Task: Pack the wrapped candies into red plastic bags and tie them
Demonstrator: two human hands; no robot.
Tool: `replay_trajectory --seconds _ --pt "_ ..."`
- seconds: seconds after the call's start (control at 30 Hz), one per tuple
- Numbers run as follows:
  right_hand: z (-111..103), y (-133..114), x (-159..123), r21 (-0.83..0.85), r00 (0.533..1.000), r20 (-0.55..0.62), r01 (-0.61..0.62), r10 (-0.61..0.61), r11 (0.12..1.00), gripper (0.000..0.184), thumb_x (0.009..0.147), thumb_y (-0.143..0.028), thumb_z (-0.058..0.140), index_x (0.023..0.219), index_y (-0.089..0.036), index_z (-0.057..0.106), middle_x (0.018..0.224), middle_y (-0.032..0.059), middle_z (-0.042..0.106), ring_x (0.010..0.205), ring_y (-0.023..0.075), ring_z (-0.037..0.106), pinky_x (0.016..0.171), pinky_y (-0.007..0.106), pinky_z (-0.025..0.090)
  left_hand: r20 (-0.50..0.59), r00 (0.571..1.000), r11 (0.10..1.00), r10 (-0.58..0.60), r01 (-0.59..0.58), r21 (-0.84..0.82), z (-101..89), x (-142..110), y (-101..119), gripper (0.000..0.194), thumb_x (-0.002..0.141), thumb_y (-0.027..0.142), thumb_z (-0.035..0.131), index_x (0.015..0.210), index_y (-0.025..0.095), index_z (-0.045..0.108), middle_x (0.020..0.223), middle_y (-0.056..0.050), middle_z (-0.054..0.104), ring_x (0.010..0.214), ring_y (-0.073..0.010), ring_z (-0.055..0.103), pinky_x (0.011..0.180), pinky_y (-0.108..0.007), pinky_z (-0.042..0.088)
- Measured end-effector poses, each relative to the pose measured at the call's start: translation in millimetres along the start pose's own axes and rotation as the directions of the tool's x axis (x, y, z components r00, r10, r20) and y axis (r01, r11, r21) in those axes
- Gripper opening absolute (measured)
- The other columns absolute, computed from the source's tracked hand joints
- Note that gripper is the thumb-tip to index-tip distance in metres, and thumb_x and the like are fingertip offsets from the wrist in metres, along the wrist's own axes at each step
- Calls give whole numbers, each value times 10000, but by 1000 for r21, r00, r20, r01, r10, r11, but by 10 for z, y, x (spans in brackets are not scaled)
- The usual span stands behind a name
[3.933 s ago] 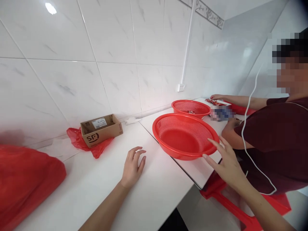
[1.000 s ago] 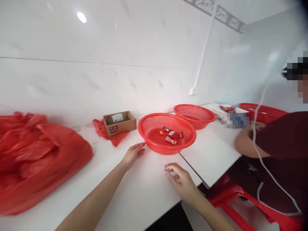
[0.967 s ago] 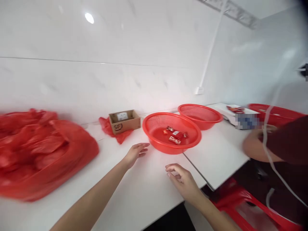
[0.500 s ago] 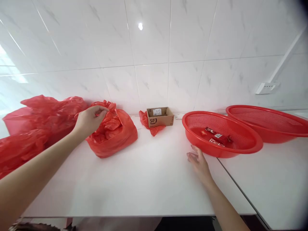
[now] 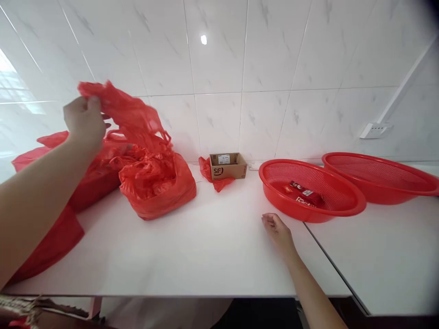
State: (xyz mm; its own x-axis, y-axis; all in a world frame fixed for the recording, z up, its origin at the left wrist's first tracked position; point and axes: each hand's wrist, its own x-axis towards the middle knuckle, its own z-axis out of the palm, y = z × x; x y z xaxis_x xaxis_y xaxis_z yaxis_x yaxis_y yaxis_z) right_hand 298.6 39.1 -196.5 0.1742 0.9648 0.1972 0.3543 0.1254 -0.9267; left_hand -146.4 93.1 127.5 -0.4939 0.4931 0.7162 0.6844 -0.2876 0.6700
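My left hand (image 5: 85, 118) is raised at the left, its fingers closed on a thin red plastic bag (image 5: 132, 114). That bag stretches down to the right, its lower end over a larger red bag (image 5: 171, 198) stuffed with crumpled red plastic bags (image 5: 151, 171). Low over the white table, my right hand (image 5: 278, 230) has its fingers curled inward; whether anything is in them I cannot make out. Just behind it stands a red mesh basket (image 5: 274, 196), apart from the hand, with a few small dark-red packets (image 5: 308, 194) inside.
A small cardboard box (image 5: 228, 171) sits near the wall, with red plastic (image 5: 222, 184) beside and under it. A second red basket (image 5: 394, 194) stands at the far right. More red bags (image 5: 51, 240) lie at the left. A seam (image 5: 329, 256) divides the white tabletop (image 5: 192, 256).
My left hand has risen to the left, pulling a red bag up from the stuffed bag. The right hand's fingers have curled in, and it now sits slightly lower, clear of the basket.
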Motion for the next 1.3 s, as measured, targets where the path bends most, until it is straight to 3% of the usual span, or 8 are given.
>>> replay_trajectory --seconds 0.17,0.47,0.57,0.7,0.8,0.9,1.07,1.3 --pt "18 32 11 27 1000 3 15 -15 1000 299 828 -489 537 954 -224 597 1025 64 668 961 214 619 889 367 483 76 987 895 -143 162 -416 184 -248 186 185 995 250 338 1049 165 493 1100 -50 622 744 -94 615 809 -361 559" --pt "17 25 11 85 999 9 40 -41 996 293 826 -489 559 930 -218 595 1007 73 660 944 227 608 911 406 456 391 896 747 -212 406 -526 846 -1020 269 165 976 306 416 971 184 527 821 7 627 688 -89 576 734 -267 530" --pt "21 -49 -29 139 997 62 46 -55 989 324 819 -484 589 994 -211 599 1044 81 657 972 225 607 935 407 447 529 831 749 -173 460 -478 1057 -1509 263 233 931 399 480 925 183 566 789 -2 640 665 -117 599 644 -251 504" --pt "32 -202 -110 239 975 203 41 -92 970 359 793 -457 640 1062 -219 628 1077 62 675 937 208 627 888 371 481 686 720 795 -106 476 -376 1371 -2421 155 429 850 585 537 836 161 605 721 -5 629 634 -146 597 575 -257 466" --pt "23 -263 -122 296 953 292 -12 -79 955 247 782 -409 650 911 -201 671 942 52 701 835 211 626 775 353 507 776 623 854 -98 453 -255 1581 -3054 62 425 913 542 492 865 138 617 736 -4 616 619 -128 583 581 -274 482" --pt "-1 -244 -88 324 956 291 -55 -44 944 170 762 -353 658 770 -183 672 821 32 698 762 205 604 733 349 496 823 557 923 -109 365 -124 1737 -3429 25 358 933 471 511 914 134 628 802 -13 629 678 -132 601 645 -304 517" --pt "4 -176 -47 436 977 211 -84 -11 896 83 689 -277 702 715 -198 699 775 22 709 761 211 608 723 334 487 847 512 979 -147 197 50 1891 -3499 39 292 925 418 550 1016 153 635 974 -56 659 829 -164 633 761 -361 539" --pt "-43 -119 46 698 998 10 -55 67 714 267 754 -470 658 786 -212 599 843 19 687 747 154 620 665 271 487 786 558 962 -268 197 188 1838 -2860 -440 307 923 393 561 1095 146 622 1070 -70 648 915 -198 640 794 -389 547"
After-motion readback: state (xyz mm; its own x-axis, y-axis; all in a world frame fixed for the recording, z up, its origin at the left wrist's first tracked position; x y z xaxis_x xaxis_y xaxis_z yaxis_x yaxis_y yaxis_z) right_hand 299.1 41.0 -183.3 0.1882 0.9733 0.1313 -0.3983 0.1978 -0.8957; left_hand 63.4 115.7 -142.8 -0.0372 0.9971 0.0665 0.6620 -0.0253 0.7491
